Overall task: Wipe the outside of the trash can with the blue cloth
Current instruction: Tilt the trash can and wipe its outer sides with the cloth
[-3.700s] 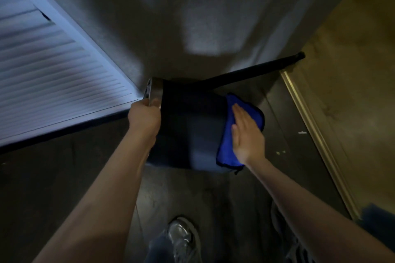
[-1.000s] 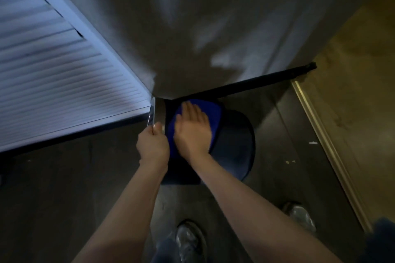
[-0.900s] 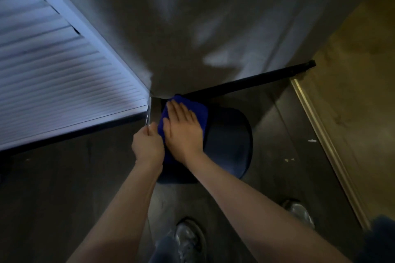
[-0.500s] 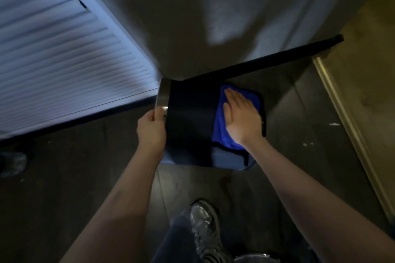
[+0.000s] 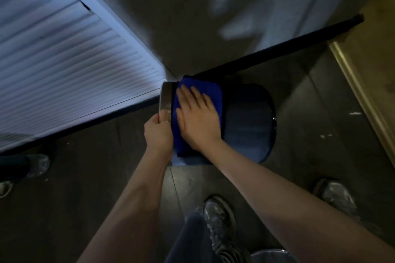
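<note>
A dark round trash can point(image 5: 248, 121) lies tipped on its side on the floor, its shiny metal rim point(image 5: 165, 96) pointing left toward the corner. My left hand point(image 5: 159, 132) grips that rim at its lower edge. The blue cloth point(image 5: 211, 89) is spread over the can's side just right of the rim. My right hand point(image 5: 198, 117) presses flat on the cloth, fingers stretched toward the wall. Much of the cloth is hidden under my palm.
A white louvered door point(image 5: 64, 74) fills the left. A grey wall point(image 5: 213, 17) with a black baseboard point(image 5: 277, 53) runs behind the can. A metal floor strip point(image 5: 361, 96) is at right. My shoes point(image 5: 218, 218) are below; another person's foot point(image 5: 36, 165) is at left.
My right hand has slid the cloth from the can's bottom end back left to just beside the rim. My left hand still holds the rim.
</note>
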Motion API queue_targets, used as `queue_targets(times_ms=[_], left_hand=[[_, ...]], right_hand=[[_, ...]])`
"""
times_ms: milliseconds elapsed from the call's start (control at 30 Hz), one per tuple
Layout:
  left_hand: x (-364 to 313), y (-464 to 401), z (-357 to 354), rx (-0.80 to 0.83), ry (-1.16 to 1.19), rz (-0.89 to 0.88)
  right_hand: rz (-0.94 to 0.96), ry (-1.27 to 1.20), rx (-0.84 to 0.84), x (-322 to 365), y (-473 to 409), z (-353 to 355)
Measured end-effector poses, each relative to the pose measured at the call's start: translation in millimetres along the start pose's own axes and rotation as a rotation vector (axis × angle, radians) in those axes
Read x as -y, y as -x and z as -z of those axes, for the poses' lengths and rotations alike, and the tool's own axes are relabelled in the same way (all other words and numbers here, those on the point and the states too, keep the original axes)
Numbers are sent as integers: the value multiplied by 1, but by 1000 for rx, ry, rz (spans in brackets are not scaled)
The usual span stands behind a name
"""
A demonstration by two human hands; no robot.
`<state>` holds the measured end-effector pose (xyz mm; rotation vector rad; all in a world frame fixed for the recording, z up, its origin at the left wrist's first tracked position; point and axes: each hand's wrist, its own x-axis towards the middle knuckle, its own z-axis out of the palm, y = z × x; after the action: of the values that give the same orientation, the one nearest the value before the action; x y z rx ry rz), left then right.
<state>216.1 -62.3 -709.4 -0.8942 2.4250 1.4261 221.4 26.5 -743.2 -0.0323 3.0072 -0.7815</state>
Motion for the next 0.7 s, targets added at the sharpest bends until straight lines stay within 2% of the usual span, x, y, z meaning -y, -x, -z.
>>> queue_targets(times_ms=[100, 133, 167, 300, 400, 467, 567, 700], left_hand=[[6, 2, 7, 3, 51, 57], [8, 0, 9, 0, 80, 77], [9, -1, 11, 1, 96, 97], [11, -1, 12, -7, 100, 121], [5, -1, 6, -27, 43, 91], [2, -1, 3, -50, 26, 88], [0, -2, 1, -72, -9, 94], [-5, -4, -1, -66, 9, 131]], right_hand=[[314, 96, 152, -25, 11, 8], [346, 119, 164, -43, 13, 11], [296, 113, 149, -64, 15, 14], [-135, 95, 39, -121, 22, 19], [-386, 45, -50, -95, 15, 7], [-468, 20, -69, -69, 9, 2], [-357, -23, -56, -33, 3, -1], [-90, 2, -28, 11, 17, -5]])
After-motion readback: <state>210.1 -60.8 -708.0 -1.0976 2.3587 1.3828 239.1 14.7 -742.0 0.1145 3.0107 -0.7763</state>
